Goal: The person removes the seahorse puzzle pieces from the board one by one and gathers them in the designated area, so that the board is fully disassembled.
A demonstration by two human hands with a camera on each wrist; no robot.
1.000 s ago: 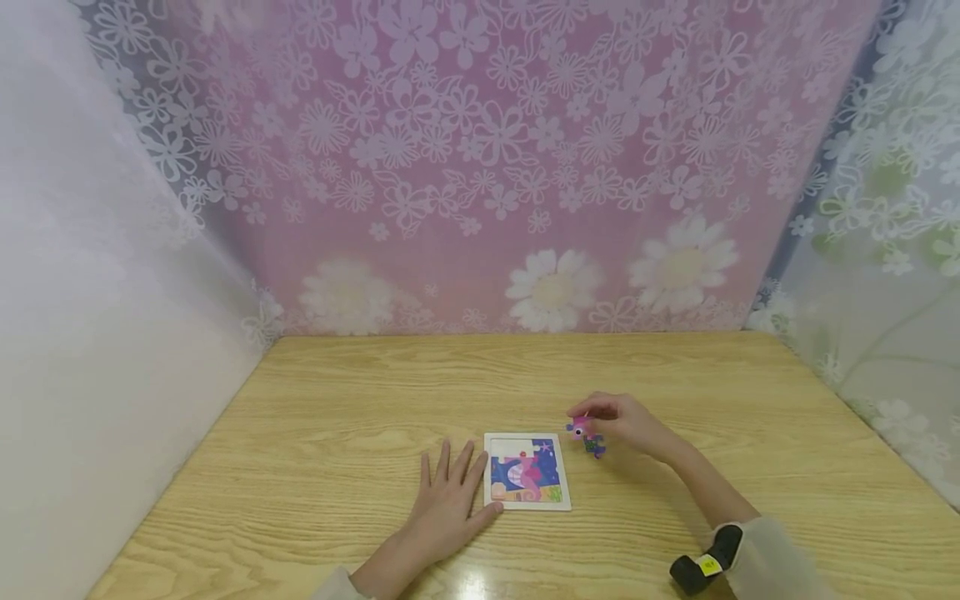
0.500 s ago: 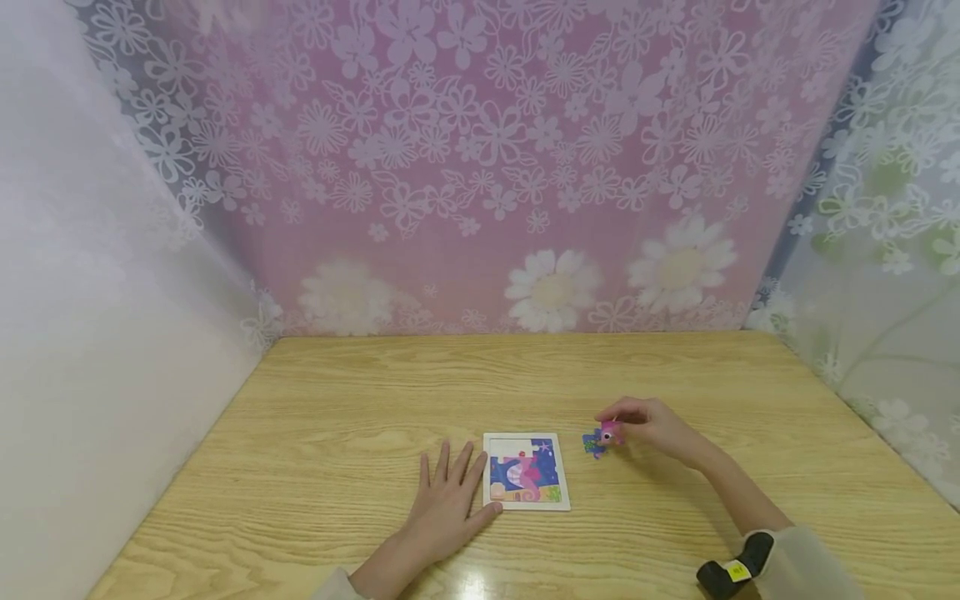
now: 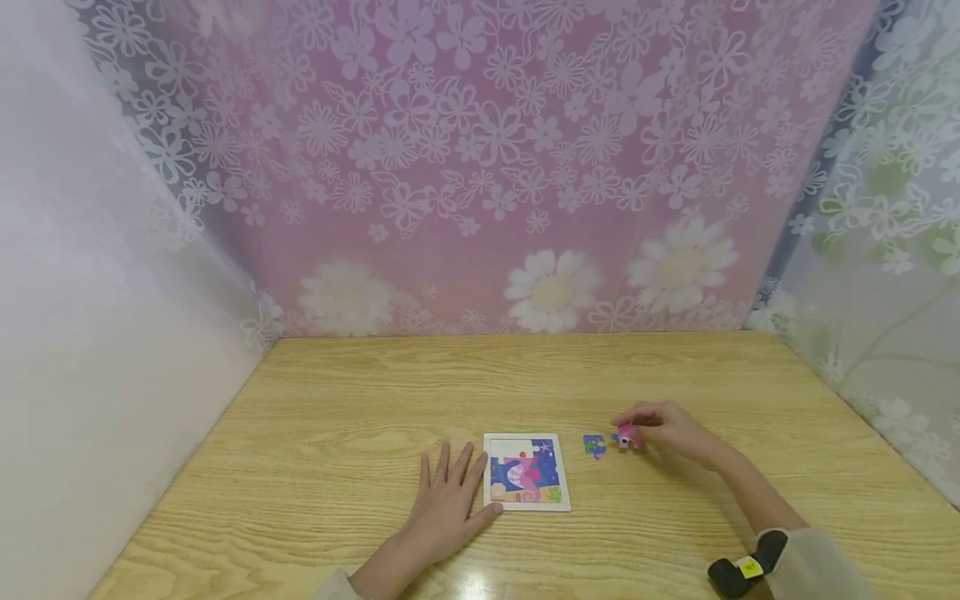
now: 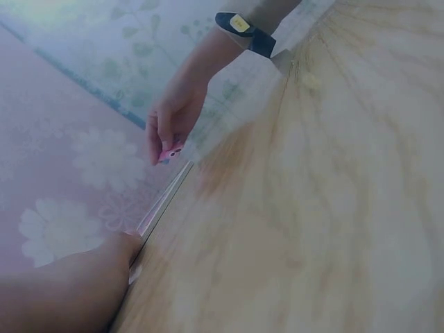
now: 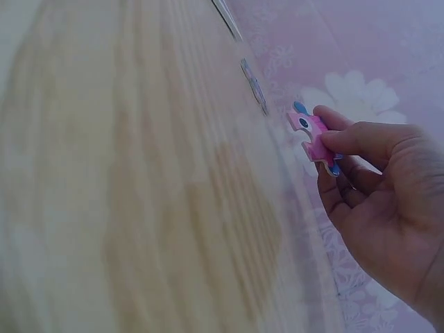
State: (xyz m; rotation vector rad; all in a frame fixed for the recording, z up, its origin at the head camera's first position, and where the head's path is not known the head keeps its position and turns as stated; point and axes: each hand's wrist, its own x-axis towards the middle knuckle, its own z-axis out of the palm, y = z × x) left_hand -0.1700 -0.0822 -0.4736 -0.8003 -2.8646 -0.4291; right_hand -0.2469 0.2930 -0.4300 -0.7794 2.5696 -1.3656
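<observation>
A white-framed jigsaw puzzle [image 3: 526, 506] lies on the table, showing a pink seahorse on blue, with a bare white area at its upper left. My left hand [image 3: 442, 512] lies flat with spread fingers, its thumb and fingertips touching the frame's left side. To the right of the frame, my right hand [image 3: 675, 432] pinches a pink puzzle piece [image 5: 316, 142] with a printed eye between thumb and fingers. It is held just above the table. A blue-and-green puzzle piece [image 3: 593, 445] lies flat between the frame and the right hand.
The wooden table [image 3: 360, 392] is bounded at the back by a pink floral curtain [image 3: 450, 208]. Pale sheets hang at the left and right sides. A black wrist camera [image 3: 746, 567] is strapped on the right forearm.
My right hand has moved right with the pink piece, away from the frame. The blue-and-green piece, first close under that hand, now lies apart from it. The left hand stays still.
</observation>
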